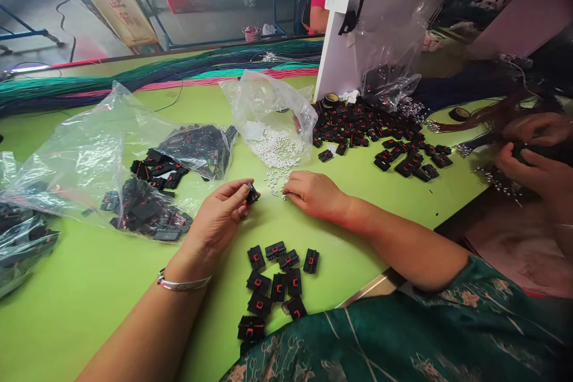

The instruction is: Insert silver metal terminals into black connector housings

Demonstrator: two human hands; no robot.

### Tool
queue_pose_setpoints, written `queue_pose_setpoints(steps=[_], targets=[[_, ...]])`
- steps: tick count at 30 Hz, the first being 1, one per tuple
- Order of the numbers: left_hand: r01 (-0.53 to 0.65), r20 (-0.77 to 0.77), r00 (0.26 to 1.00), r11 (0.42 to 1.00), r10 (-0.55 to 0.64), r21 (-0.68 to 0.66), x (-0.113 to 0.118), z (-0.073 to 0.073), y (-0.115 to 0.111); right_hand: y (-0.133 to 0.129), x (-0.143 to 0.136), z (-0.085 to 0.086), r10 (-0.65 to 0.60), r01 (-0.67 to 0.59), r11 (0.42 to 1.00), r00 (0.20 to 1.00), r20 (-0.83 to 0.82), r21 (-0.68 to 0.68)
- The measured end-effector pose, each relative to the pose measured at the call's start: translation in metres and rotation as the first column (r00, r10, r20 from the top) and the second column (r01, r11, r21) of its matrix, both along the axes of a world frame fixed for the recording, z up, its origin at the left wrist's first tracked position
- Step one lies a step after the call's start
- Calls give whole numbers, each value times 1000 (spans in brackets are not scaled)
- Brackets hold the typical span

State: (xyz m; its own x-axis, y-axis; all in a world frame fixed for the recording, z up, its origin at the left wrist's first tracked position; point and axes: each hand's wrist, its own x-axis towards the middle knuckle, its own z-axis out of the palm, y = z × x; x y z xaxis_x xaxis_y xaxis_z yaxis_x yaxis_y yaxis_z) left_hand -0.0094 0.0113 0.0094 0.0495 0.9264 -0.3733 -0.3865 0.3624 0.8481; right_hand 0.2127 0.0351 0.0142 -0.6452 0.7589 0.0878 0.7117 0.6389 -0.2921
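My left hand [226, 206] pinches a small black connector housing [252, 193] between thumb and fingers, held above the green table. Close by on the right, my right hand [316, 194] has its fingertips pressed together at the edge of some loose white plugs [276, 180]; whether one is between them I cannot make out. More white plugs spill from an open clear bag [268, 113] just beyond my hands. Nearer my body, several black connector housings with red clips [278, 287] lie spread on the table.
At left, clear bags [197, 146] hold more black housings. A large heap of black housings [353, 122] lies right of the white partition [358, 30]. Bundled wires [179, 77] run along the far edge. Another person's hands [532, 155] work at the far right.
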Motion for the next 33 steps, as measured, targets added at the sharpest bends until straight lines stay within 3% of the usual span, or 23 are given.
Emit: queue_pose_setpoints(steps=[5,12,17,26,33], targets=[[-17,12,1000,1000,17,1,-2,-1,1,1,-4,-5,43,-44,999,999,9,11],[-45,16,999,999,45,-4,-3,2,2,3,5,-1,-35,40,998,991,-132,39],[-45,56,997,999,46,-16,-2,1,2,1,2,-5,101,-100,994,995,-6,50],[51,104,994,998,-46,-39,2,3,-1,6,-5,-17,200,-247,931,961,191,268],[78,118,990,997,-75,-24,3,1,-2,5,-12,-18,104,-144,967,976,189,211]])
